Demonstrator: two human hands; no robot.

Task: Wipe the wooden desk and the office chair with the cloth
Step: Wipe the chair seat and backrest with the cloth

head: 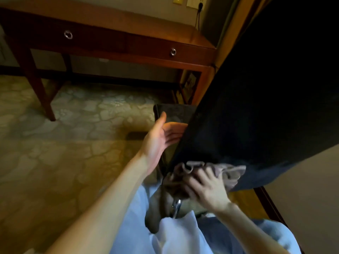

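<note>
"Green carpet, brown wooden desk upper left. Right hand squeezes the grey cloth on the black office chair, lower middle."
"Left hand lies open against it. Push hard, and it could roll away!"

Single head-worn wide-angle view, tilted forward and down, very near the office chair filling the right of frame, left hand and right hand close at lower centre, wooden surface farther off across the top.
</note>
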